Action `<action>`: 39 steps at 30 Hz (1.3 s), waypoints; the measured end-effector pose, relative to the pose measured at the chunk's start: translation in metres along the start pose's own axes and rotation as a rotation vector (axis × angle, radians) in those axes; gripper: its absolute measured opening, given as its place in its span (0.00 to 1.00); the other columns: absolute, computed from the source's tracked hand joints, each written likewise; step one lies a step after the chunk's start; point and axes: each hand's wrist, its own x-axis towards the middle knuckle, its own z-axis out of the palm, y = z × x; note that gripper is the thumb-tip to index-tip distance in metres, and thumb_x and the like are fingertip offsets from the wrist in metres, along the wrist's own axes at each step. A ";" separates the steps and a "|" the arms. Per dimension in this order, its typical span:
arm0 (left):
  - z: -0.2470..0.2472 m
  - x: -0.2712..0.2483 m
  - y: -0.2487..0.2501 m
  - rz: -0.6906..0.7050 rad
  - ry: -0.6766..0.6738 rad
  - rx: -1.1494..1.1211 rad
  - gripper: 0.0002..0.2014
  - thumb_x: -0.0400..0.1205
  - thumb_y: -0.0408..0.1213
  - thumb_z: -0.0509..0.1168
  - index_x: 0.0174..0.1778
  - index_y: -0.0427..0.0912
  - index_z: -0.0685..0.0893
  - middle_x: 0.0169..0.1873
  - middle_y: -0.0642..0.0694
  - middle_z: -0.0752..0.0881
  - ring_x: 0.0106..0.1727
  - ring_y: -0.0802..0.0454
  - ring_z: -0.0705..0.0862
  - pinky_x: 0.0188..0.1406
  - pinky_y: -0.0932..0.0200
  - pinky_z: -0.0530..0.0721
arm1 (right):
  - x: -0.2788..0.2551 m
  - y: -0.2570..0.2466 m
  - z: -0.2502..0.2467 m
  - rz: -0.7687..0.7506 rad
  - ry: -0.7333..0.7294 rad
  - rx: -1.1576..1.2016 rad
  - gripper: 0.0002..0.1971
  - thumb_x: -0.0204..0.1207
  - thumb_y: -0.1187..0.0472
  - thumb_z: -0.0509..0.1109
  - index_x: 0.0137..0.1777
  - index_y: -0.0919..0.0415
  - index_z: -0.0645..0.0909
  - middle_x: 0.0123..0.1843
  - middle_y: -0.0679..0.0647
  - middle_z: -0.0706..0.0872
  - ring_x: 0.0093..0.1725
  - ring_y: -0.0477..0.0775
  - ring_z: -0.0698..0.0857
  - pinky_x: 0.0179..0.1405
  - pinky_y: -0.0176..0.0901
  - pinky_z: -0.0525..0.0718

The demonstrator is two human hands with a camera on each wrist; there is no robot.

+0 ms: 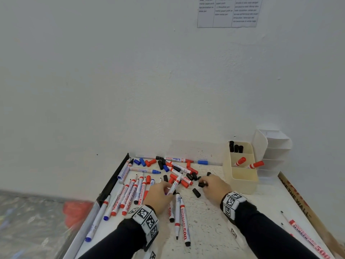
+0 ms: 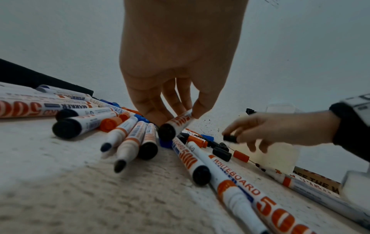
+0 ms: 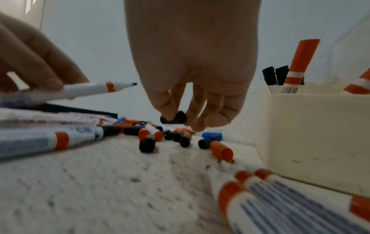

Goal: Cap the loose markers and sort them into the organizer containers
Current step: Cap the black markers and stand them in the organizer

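Nearest, left of the cream organizer [image 1: 240, 181], the left hand [image 1: 158, 193] pinched an uncapped marker [image 1: 174, 186] (black-tipped); the right hand [image 1: 214, 186], just beside the organizer, pinched a black cap [image 1: 202, 184]. Beyond them, loose caps [image 1: 164, 165] lay scattered.

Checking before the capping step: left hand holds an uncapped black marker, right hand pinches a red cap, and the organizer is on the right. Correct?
One slip: the cap in the right hand is black, not red, as the right wrist view shows. The rest stands: the left hand holds the uncapped black marker, and the organizer is on the right.
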 end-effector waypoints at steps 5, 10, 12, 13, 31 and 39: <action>0.002 -0.003 0.003 0.069 -0.057 0.077 0.17 0.82 0.37 0.62 0.68 0.49 0.78 0.62 0.51 0.81 0.58 0.58 0.77 0.59 0.67 0.73 | 0.004 -0.010 -0.011 -0.179 0.089 0.189 0.18 0.80 0.64 0.59 0.65 0.49 0.80 0.56 0.50 0.77 0.55 0.49 0.78 0.58 0.40 0.78; 0.009 -0.005 0.009 0.085 -0.073 0.085 0.18 0.82 0.34 0.62 0.68 0.49 0.77 0.63 0.51 0.81 0.62 0.57 0.78 0.66 0.62 0.77 | -0.007 -0.012 -0.012 -0.277 0.049 0.190 0.18 0.81 0.66 0.59 0.65 0.49 0.80 0.54 0.46 0.76 0.56 0.47 0.76 0.59 0.37 0.75; 0.011 -0.005 0.011 0.091 -0.076 0.090 0.18 0.83 0.33 0.61 0.69 0.49 0.77 0.64 0.51 0.79 0.64 0.56 0.78 0.66 0.62 0.75 | -0.009 -0.010 -0.013 -0.278 0.058 0.246 0.17 0.80 0.67 0.60 0.66 0.52 0.79 0.56 0.46 0.77 0.58 0.46 0.75 0.63 0.35 0.71; 0.012 -0.005 0.012 0.093 -0.079 0.090 0.18 0.83 0.33 0.60 0.70 0.49 0.76 0.65 0.50 0.79 0.64 0.56 0.77 0.66 0.62 0.75 | -0.010 -0.010 -0.013 -0.264 0.076 0.282 0.17 0.80 0.68 0.61 0.66 0.54 0.79 0.59 0.48 0.79 0.59 0.46 0.76 0.64 0.35 0.70; 0.023 -0.029 0.045 0.136 -0.136 -0.230 0.15 0.76 0.47 0.69 0.57 0.54 0.75 0.42 0.54 0.82 0.40 0.60 0.80 0.36 0.68 0.76 | -0.037 0.004 -0.019 -0.115 0.051 0.741 0.13 0.80 0.71 0.59 0.50 0.53 0.78 0.34 0.48 0.80 0.30 0.41 0.77 0.33 0.26 0.77; 0.043 -0.032 0.067 0.222 -0.139 -0.132 0.10 0.84 0.44 0.59 0.54 0.46 0.82 0.37 0.53 0.83 0.30 0.62 0.74 0.32 0.69 0.75 | -0.049 0.016 -0.024 -0.057 0.083 0.591 0.19 0.84 0.51 0.55 0.30 0.55 0.70 0.25 0.48 0.68 0.26 0.45 0.66 0.29 0.39 0.64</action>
